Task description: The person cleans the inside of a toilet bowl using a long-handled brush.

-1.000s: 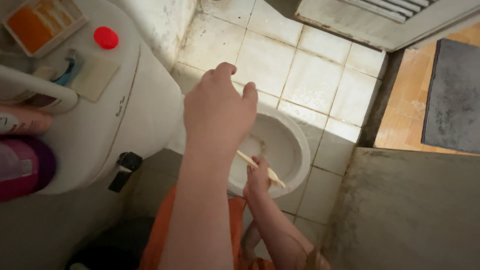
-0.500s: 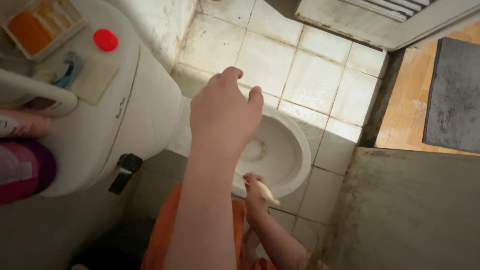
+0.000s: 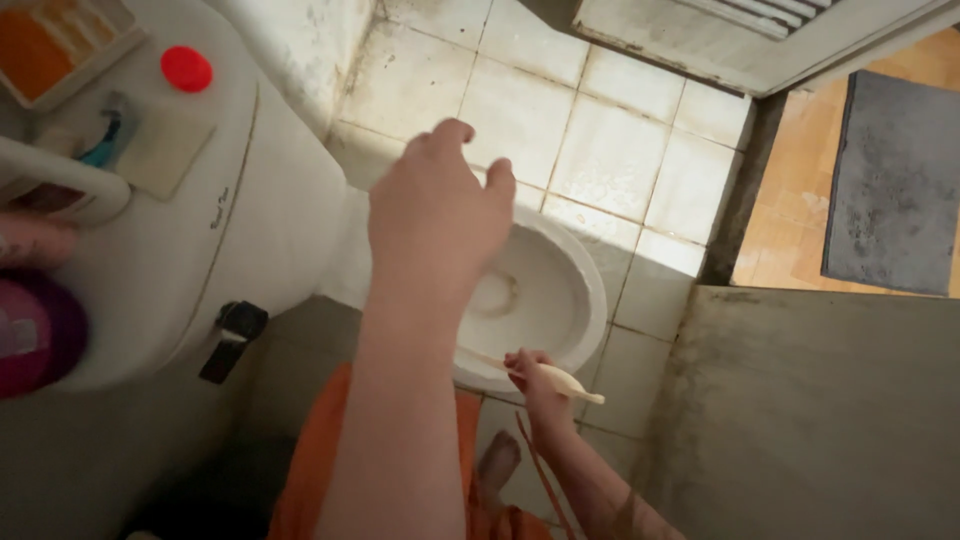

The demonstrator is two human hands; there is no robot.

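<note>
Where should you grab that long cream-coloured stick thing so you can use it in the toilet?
Probably by the wider rounded end of the stick, coming from the near rim side. That end pokes out over the rim of the toilet bowl, while the thin end slants down into it. The right hand already wraps it there; the left hand hovers empty above.

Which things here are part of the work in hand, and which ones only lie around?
In use:
- right hand gripping the pale brush handle
- toilet bowl
- left hand, raised above the bowl, holding nothing

Lying about:
- red cap on the cistern lid
- grey mat
- pink bottle
</note>
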